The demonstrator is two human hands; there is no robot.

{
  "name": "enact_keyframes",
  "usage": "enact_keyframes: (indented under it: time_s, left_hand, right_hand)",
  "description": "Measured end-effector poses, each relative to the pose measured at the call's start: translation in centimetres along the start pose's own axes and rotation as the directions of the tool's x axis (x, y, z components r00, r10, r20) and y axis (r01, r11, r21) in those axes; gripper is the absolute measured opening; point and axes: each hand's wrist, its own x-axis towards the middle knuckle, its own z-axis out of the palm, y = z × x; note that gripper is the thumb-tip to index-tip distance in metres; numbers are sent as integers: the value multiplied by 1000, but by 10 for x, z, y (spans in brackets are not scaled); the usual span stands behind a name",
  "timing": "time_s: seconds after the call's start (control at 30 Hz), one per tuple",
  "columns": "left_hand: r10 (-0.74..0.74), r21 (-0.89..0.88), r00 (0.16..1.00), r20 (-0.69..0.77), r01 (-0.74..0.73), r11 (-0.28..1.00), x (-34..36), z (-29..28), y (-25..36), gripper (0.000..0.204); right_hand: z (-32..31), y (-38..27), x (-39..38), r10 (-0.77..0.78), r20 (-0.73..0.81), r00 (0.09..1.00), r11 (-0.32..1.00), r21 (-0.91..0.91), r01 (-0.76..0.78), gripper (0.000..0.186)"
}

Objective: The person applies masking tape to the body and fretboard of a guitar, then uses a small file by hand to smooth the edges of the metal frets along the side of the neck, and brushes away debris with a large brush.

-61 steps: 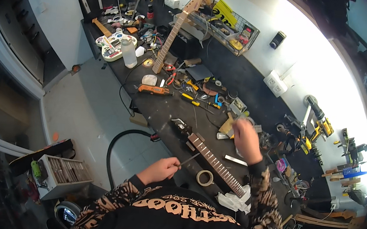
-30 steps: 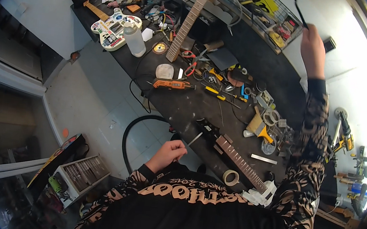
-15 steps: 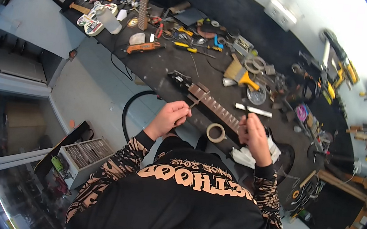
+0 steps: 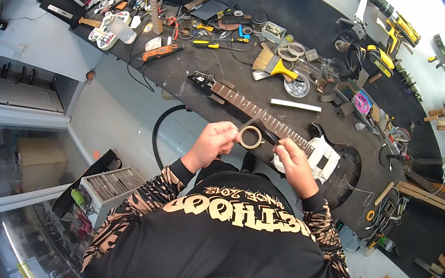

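Observation:
My left hand (image 4: 215, 142) is closed, its fingertips pinching a thin, blurred strip (image 4: 250, 122) that points toward the guitar neck. Just right of those fingertips is a roll of masking tape (image 4: 241, 143) by the bench's near edge. My right hand (image 4: 293, 162) is closed on a slim black-handled tool (image 4: 271, 137), whose kind I cannot make out. Behind both hands an electric guitar lies on the bench, its fretted neck (image 4: 254, 110) running up-left to a black headstock. White covering (image 4: 332, 162) wraps part of its dark body (image 4: 348, 179).
A white bar (image 4: 295, 105) lies behind the neck. Farther back are a wide brush (image 4: 276, 65), a clear round dish (image 4: 297, 86), an orange power tool (image 4: 162, 52) and a loose guitar neck (image 4: 153, 0). Loose strings (image 4: 358, 186) and a cordless drill (image 4: 396, 32) are to the right.
My hands have come closer together, the right one moving in and down from above the guitar neck toward the tape roll. The whole view has shifted, showing more of the guitar body.

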Motion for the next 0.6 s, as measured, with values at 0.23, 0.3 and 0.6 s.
enact_keyframes:
  time_s: [0.23,0.3,0.6]
  left_hand:
    - [3,274,1000,-4,-2,962,-9,6,14,25]
    - [126,47,989,-81,-123,991,-12,1,19,26]
    - [95,333,990,-103,-56,941,-21,9,27,26]
  right_hand:
    - [0,3,13,-48,0,999,998,36,48,26]
    - [-6,15,13,-10,23,1000,1000,-16,11,25]
    - [-9,2,28,22,58,998,989,144,-30,24]
